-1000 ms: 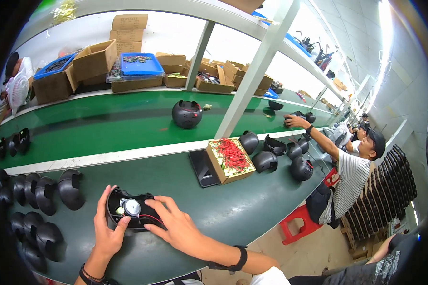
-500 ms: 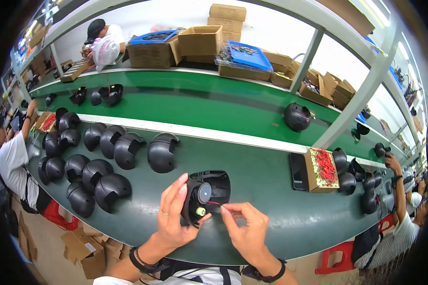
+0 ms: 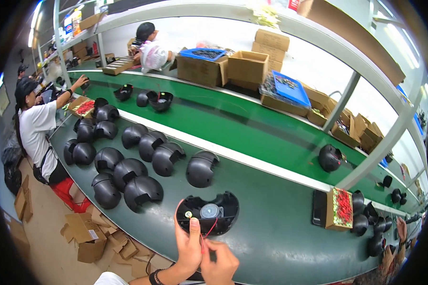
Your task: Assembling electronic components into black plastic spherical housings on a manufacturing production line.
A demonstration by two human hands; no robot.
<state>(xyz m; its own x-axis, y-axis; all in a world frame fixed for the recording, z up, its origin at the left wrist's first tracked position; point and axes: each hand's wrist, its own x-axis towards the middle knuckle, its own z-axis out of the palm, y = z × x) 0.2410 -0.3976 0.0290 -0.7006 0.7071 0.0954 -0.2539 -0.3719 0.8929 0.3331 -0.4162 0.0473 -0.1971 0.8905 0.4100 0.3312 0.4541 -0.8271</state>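
A black plastic shell (image 3: pixel 208 213) lies open side up on the dark green table, with a round grey part inside and thin red wires coming out of it. My left hand (image 3: pixel 189 243) grips the shell's near edge, thumb on its rim. Just to the right, my right hand (image 3: pixel 220 262) pinches the red wire (image 3: pixel 205 233) close to the left hand's fingers. Both hands are at the table's near edge.
Several black dome shells (image 3: pixel 128 164) stand in rows to the left. A box of red parts (image 3: pixel 340 208) and a black phone (image 3: pixel 319 208) lie to the right. A green conveyor (image 3: pixel 252 126) carries single shells. Cardboard boxes (image 3: pixel 247 66) line the far side. A seated person (image 3: pixel 33 128) works at left.
The view has swung further left, showing more of the rows of shells. My right hand drew back from the shell toward me and now pinches the red wire.
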